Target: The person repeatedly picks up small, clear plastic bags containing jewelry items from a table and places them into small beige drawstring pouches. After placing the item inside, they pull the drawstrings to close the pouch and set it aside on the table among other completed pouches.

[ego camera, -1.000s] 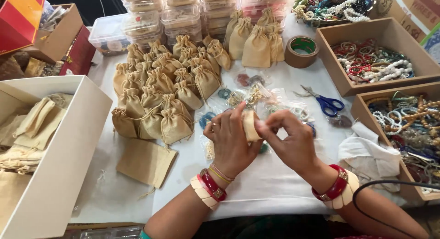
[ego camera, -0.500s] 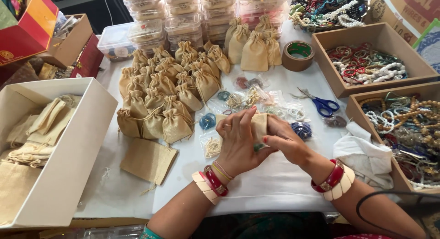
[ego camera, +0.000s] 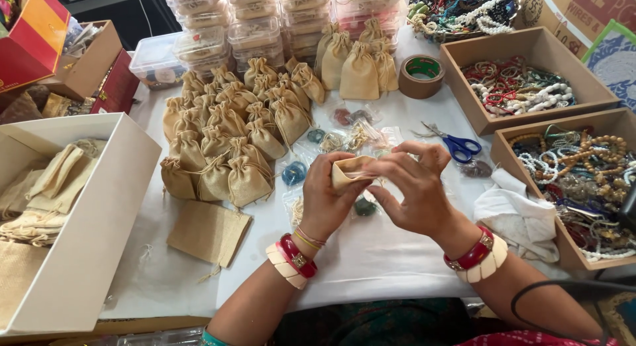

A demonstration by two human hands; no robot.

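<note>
Over the white table, my left hand point(ego camera: 329, 195) and my right hand point(ego camera: 411, 187) together hold a small tan burlap pouch point(ego camera: 351, 170). Fingers of both hands pinch its mouth. Red and cream bangles ring both wrists. Just under the hands lie small clear packets of jewellery point(ego camera: 344, 139) and a dark green bead piece point(ego camera: 365, 207). A flat empty burlap pouch point(ego camera: 209, 232) lies to the left of my left forearm.
Several filled burlap pouches point(ego camera: 228, 137) stand in a cluster at centre left. A white box point(ego camera: 99, 213) of flat pouches is at the left. Cardboard boxes of beads point(ego camera: 523, 81) point(ego camera: 583, 167), blue-handled scissors point(ego camera: 457, 146), a tape roll point(ego camera: 422, 74), stacked clear containers point(ego camera: 258, 28) and a white cloth point(ego camera: 517, 217) surround the hands.
Both hands have stayed over the same spot, working the pouch; it has turned from upright to lying sideways between the fingers. The camera view has shifted slightly.
</note>
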